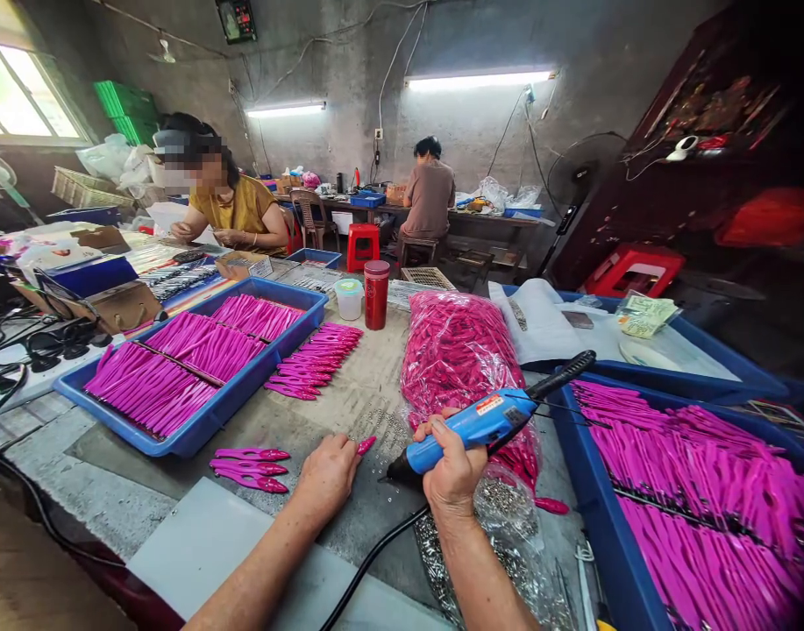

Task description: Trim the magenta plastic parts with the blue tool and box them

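Observation:
My right hand [452,469] is wrapped round a blue electric screwdriver [464,429], whose black nose points down and left just above the table. My left hand [326,478] is closed on a pink plastic piece [366,445]; only its pointed tip shows past the fingers. Left of that hand lies a small group of pink pieces [250,467], and a longer row of them [316,359] lies further back. Tiny metal bits [385,425] are scattered between my hands. A bag of small metal screws [507,517] lies beside my right wrist.
Blue trays of long pink pieces stand at left [191,443] and right [582,504]. A full bag of pink parts [460,346] sits ahead, near a red tumbler [376,298]. A black cord [375,556] runs across the table front. Two people sit working further back.

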Motion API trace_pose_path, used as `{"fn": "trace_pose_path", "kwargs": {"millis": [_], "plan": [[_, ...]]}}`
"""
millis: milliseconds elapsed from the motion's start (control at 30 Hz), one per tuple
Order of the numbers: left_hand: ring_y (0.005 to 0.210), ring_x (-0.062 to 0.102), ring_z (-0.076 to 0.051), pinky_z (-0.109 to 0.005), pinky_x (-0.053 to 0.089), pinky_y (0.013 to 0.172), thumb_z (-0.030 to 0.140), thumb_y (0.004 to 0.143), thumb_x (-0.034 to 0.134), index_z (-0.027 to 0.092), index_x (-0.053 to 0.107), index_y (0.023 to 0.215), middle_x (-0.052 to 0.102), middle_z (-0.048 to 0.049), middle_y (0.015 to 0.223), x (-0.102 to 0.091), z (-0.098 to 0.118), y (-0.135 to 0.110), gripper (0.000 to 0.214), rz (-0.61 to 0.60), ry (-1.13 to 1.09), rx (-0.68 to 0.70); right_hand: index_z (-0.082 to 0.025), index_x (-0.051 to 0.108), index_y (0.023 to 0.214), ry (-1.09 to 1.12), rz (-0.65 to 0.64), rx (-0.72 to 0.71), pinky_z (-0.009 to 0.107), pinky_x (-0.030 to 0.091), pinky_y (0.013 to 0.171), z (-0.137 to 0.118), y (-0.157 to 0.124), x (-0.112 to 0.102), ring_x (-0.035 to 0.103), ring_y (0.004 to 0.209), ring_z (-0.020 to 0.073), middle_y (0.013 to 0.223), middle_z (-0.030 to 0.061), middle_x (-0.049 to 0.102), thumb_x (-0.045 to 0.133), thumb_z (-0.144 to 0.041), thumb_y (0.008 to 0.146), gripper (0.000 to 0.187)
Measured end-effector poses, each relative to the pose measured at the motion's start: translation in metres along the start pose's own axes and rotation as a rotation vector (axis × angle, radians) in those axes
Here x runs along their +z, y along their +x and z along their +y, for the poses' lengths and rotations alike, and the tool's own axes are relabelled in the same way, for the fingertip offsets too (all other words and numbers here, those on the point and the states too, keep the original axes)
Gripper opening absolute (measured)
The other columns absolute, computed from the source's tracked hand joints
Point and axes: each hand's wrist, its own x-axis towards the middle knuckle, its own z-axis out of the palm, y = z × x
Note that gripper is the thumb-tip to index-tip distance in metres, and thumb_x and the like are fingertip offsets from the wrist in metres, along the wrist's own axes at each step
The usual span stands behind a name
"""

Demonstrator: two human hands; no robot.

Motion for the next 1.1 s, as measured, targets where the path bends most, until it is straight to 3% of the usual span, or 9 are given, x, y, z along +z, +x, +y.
{"fn": "trace_pose_path", "kwargs": {"millis": [167,367,600,733,933,1100], "plan": [[0.096,0.059,-0.019,-0.026,0.045,0.079,0.021,0.094,0.036,0.019,0.064,0.091,0.065,-0.007,0.098,-0.004,0.0,0.001,0.028,-0.045,0.03,0.029,-0.017,0.049,0.082,-0.007,0.002,0.003,0.029,0.043,0.052,0.0,0.0,0.001,0.052,0.044,0.0142,0.055,-0.0053,0.053,0.07,-0.034,0.059,0.036],[0.094,0.059,-0.019,-0.026,0.045,0.077,0.022,0.094,0.038,0.02,0.064,0.09,0.064,-0.006,0.095,-0.001,-0.003,0.001,0.026,-0.018,0.018,0.037,-0.017,0.049,0.078,-0.002,0.025,0.023,0.03,0.043,0.05,-0.003,0.0,0.003,0.051,0.043,0.0147,0.053,-0.005,0.053,0.071,-0.034,0.054,0.036],[0.091,0.059,-0.019,-0.027,0.047,0.078,0.02,0.094,0.036,0.018,0.064,0.089,0.064,-0.007,0.093,0.0,-0.007,-0.003,0.028,-0.028,0.072,0.139,-0.017,0.049,0.08,0.005,0.021,0.029,0.03,0.043,0.051,-0.002,0.0,0.001,0.052,0.044,0.015,0.054,-0.0047,0.053,0.07,-0.034,0.056,0.036],[0.086,0.06,-0.018,-0.027,0.047,0.077,0.02,0.093,0.04,0.019,0.063,0.083,0.064,-0.0057,0.088,0.002,-0.013,-0.008,0.025,0.009,0.022,0.203,-0.017,0.048,0.083,-0.005,0.012,0.019,0.031,0.043,0.052,0.0,0.001,0.001,0.052,0.044,0.0151,0.054,-0.0052,0.053,0.069,-0.035,0.058,0.037],[0.08,0.06,-0.016,-0.025,0.047,0.074,0.024,0.094,0.037,0.019,0.061,0.08,0.061,-0.0048,0.082,0.009,-0.023,-0.008,0.028,0.109,-0.125,0.164,-0.017,0.048,0.083,0.009,0.004,0.006,0.03,0.043,0.052,0.001,0.001,0.0,0.051,0.045,0.0148,0.053,-0.0055,0.053,0.069,-0.034,0.061,0.035],[0.08,0.06,-0.016,-0.025,0.047,0.073,0.024,0.093,0.039,0.019,0.061,0.078,0.061,-0.0042,0.082,0.015,-0.023,-0.01,0.027,0.138,-0.118,0.181,-0.017,0.048,0.081,0.021,-0.001,0.012,0.029,0.042,0.052,0.0,0.002,0.001,0.051,0.044,0.0144,0.051,-0.0051,0.053,0.068,-0.034,0.059,0.034]]}}
